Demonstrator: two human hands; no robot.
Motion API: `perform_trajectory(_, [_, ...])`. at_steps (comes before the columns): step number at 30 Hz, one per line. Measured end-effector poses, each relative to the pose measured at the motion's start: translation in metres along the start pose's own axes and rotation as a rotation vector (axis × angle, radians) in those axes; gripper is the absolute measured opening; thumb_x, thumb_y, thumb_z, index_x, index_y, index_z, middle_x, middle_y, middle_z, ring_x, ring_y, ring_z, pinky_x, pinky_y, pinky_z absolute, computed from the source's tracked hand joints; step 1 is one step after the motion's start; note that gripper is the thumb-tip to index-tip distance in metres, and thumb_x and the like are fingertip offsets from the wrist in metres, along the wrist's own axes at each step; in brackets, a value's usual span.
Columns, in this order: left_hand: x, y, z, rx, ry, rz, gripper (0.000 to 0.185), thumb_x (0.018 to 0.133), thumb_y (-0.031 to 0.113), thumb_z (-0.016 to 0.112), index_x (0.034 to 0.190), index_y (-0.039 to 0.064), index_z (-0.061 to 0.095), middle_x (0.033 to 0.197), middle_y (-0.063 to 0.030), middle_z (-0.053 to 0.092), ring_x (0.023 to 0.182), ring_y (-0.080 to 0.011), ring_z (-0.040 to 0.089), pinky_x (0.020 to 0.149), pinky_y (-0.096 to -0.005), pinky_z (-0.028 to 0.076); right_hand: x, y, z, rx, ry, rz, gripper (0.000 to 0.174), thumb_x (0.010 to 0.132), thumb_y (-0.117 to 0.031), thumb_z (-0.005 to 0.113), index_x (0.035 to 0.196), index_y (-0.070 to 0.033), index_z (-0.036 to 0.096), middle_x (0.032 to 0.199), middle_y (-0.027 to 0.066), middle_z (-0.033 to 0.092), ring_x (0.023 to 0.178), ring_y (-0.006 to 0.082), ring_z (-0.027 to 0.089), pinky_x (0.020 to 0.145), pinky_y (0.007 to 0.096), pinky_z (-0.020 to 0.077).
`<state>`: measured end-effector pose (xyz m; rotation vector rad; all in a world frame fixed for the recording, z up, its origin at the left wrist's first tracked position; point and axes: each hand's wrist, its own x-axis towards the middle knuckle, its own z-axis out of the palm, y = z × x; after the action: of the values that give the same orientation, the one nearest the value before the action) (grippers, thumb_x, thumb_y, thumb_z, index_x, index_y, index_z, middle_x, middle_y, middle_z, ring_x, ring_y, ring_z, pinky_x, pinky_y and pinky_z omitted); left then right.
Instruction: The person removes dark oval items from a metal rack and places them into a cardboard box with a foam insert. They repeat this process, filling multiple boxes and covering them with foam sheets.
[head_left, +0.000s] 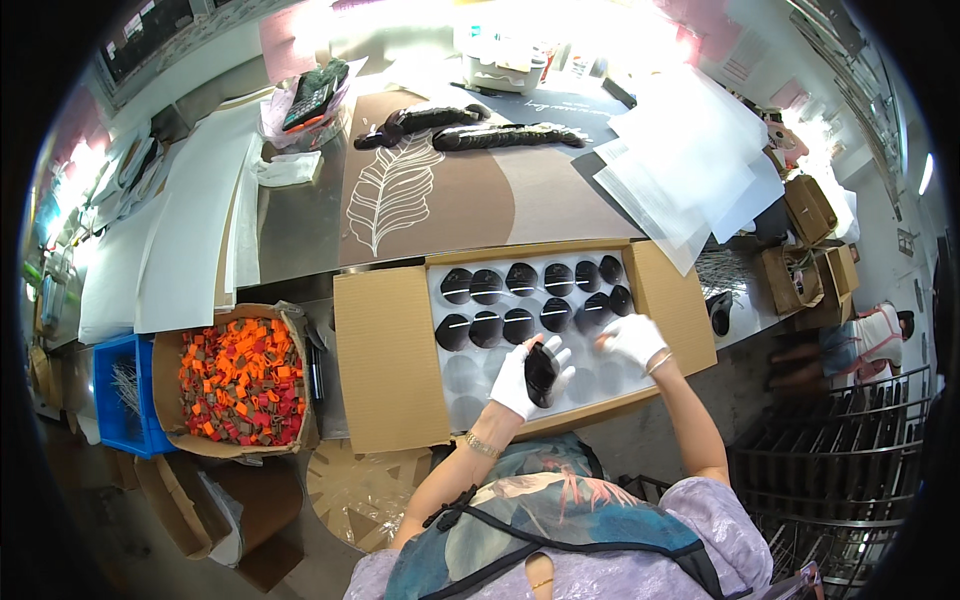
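My left hand (511, 384), in a white glove with bare fingertips, holds a stack of dark round lenses (538, 375) over the near side of an open cardboard box (390, 360). My right hand (634, 343), gloved the same way, is blurred above the box's right part. Whether something is between its fingers cannot be made out. Just beyond it lies a dark gradient lens (596, 307). Two rows of such lenses (519, 326) sit in a pale tray (495, 409) inside the box. Faint round recesses show nearer to me.
Two long stacks of dark lenses (510, 137) lie on a printed mat (465, 202). Translucent sheets (675, 150) overlap the mat's right. At left stand a carton of orange and red plastic pieces (240, 382) and a blue bin (120, 435). Another person (874, 341) is far right.
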<state>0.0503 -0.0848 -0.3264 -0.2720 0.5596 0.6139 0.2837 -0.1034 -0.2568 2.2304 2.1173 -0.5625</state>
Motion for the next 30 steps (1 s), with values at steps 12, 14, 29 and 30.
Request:
perform_trajectory(12, [-0.038, 0.105, -0.047, 0.113, 0.057, 0.724, 0.036, 0.105, 0.032, 0.04, 0.12, 0.006, 0.06, 0.118, -0.0132, 0.069, 0.103, -0.0327, 0.068, 0.081, -0.0469, 0.059, 0.012, -0.126, 0.052, 0.263, -0.015, -0.23, 0.026, 0.083, -0.034, 0.064, 0.08, -0.011, 0.075, 0.078, 0.0161, 0.069, 0.075, 0.0378, 0.068, 0.069, 0.0448, 0.054])
perform_trajectory(14, [-0.061, 0.133, -0.039, 0.068, 0.001, 0.789, 0.037, 0.105, 0.034, 0.039, 0.12, 0.007, 0.06, 0.123, -0.0147, 0.067, 0.109, -0.0349, 0.066, 0.086, -0.0494, 0.058, 0.015, -0.128, 0.068, 0.2, -0.001, -0.266, 0.023, 0.083, -0.032, 0.065, 0.08, -0.012, 0.076, 0.08, 0.0153, 0.071, 0.076, 0.0375, 0.069, 0.071, 0.045, 0.0553])
perform_trajectory(29, [-0.003, -0.023, -0.007, -0.051, -0.24, 0.082, 0.025, 0.103, 0.018, 0.054, 0.125, 0.007, 0.05, 0.119, -0.0177, 0.064, 0.108, -0.0348, 0.065, 0.091, -0.0507, 0.057, -0.058, -0.051, -0.001, 0.029, -0.006, -0.27, 0.02, 0.083, -0.033, 0.07, 0.087, -0.014, 0.077, 0.083, 0.0114, 0.072, 0.078, 0.0322, 0.071, 0.072, 0.0448, 0.0563])
perform_trajectory(30, [0.001, -0.037, -0.007, -0.027, -0.218, 0.12, 0.031, 0.103, 0.019, 0.053, 0.131, 0.007, 0.049, 0.123, -0.0166, 0.064, 0.112, -0.0332, 0.064, 0.092, -0.0509, 0.057, -0.061, -0.063, 0.004, 0.008, -0.016, -0.217, 0.023, 0.084, -0.035, 0.07, 0.087, -0.013, 0.077, 0.083, 0.0118, 0.072, 0.078, 0.0328, 0.07, 0.072, 0.0446, 0.0559])
